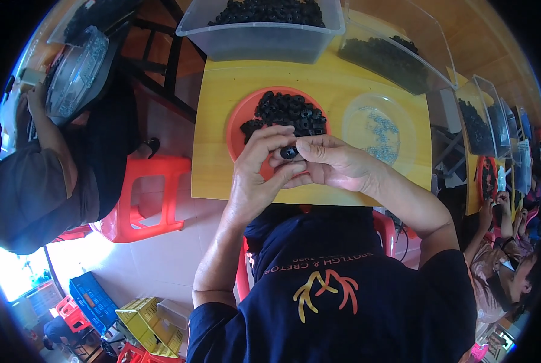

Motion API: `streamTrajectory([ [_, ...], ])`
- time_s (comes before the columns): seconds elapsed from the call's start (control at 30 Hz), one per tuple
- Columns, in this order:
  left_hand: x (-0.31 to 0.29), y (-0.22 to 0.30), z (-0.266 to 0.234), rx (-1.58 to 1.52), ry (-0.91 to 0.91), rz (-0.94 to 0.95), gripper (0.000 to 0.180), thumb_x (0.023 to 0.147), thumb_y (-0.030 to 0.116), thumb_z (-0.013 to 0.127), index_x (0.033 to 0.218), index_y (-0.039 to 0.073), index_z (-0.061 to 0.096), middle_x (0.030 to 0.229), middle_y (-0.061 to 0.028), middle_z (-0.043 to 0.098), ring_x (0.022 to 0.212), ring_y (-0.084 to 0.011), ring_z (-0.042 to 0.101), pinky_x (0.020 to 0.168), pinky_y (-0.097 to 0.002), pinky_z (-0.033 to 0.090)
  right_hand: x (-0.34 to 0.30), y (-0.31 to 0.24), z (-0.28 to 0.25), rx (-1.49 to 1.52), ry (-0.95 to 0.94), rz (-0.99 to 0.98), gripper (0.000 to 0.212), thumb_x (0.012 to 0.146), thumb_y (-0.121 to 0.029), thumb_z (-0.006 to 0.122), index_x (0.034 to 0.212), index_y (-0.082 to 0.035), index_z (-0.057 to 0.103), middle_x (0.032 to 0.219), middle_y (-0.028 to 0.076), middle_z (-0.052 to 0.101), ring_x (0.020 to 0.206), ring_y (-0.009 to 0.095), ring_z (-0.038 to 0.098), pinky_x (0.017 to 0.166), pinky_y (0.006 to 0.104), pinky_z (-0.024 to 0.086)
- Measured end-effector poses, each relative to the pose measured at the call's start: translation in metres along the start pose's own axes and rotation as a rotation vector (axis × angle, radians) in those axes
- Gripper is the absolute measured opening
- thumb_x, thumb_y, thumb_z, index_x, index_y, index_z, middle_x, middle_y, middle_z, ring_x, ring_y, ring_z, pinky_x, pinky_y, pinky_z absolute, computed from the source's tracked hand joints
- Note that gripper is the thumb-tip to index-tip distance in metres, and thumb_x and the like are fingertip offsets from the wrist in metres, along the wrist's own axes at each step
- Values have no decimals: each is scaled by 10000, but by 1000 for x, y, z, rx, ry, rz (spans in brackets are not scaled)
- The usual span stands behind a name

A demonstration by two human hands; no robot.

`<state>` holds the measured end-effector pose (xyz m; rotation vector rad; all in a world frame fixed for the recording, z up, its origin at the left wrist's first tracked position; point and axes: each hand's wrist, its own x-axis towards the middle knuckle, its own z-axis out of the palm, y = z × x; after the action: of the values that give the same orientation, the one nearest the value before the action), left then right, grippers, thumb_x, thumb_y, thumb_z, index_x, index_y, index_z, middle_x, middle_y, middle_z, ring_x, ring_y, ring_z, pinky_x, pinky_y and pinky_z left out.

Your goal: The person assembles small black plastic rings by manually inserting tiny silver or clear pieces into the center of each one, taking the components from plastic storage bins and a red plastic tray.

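Between my two hands is a small black ring-like part [289, 152], held just over the near edge of a red plate. My left hand [259, 158] curls round it from the left, and the thumb and fingers of my right hand [326, 158] pinch it from the right. Behind my hands the red plate [233, 124] carries a heap of similar black parts [291, 112]. To the right of it, a clear round dish [352, 124] holds many tiny shiny pieces [382, 136], too small to make out.
On the yellow table [213, 91], a clear bin [258, 45] of black parts stands at the far edge, with another clear bin [397, 63] to its right. A red stool [155, 193] and a seated person [47, 181] are on my left. More people work at the far right.
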<state>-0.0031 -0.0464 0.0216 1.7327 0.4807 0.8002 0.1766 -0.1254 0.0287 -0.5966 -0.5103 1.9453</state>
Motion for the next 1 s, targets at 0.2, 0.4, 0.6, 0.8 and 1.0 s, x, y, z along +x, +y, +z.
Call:
streamTrajectory([
  [0.2, -3, 13, 4, 115, 54, 26, 350, 793, -64, 704, 1135, 7, 678, 1183, -117, 676, 846, -134, 648, 733, -249, 541, -1, 11, 13, 149, -58, -107, 322, 1011, -307, 541, 1203, -55, 597, 1199, 75, 619, 1161, 196, 586, 1020, 441, 460],
  [0.4, -1, 21, 5, 103, 28, 69, 330, 808, -90, 687, 1126, 1, 674, 1191, -136, 671, 829, -124, 639, 708, -244, 539, -4, 11, 19, 121, -16, -130, 304, 1015, -300, 533, 1205, -69, 589, 1183, 72, 617, 1145, 196, 592, 1037, 459, 442],
  [0.6, 2, 21, 9, -77, 5, 20, 319, 833, -122, 651, 1136, -24, 643, 1217, -164, 636, 969, -163, 659, 826, -275, 563, -9, 11, 19, 234, -21, -121, 344, 1027, -352, 492, 1230, -91, 586, 1195, 77, 615, 1143, 214, 598, 1057, 466, 427],
  [0.8, 1, 22, 15, -240, 49, -34, 383, 795, -51, 737, 1164, 21, 664, 1211, -118, 660, 879, -107, 600, 763, -234, 505, -13, 7, 22, 104, -12, -144, 372, 1045, -355, 447, 1234, -64, 581, 1257, 113, 598, 1182, 227, 584, 1065, 455, 421],
  [1.0, 8, 25, 11, -148, 9, 81, 361, 821, 4, 738, 1174, 17, 662, 1211, -138, 641, 977, -147, 603, 890, -283, 492, -28, 6, 21, -141, 82, -288, 422, 1056, -336, 430, 1241, 20, 561, 1237, 141, 613, 1173, 221, 594, 1035, 382, 457],
])
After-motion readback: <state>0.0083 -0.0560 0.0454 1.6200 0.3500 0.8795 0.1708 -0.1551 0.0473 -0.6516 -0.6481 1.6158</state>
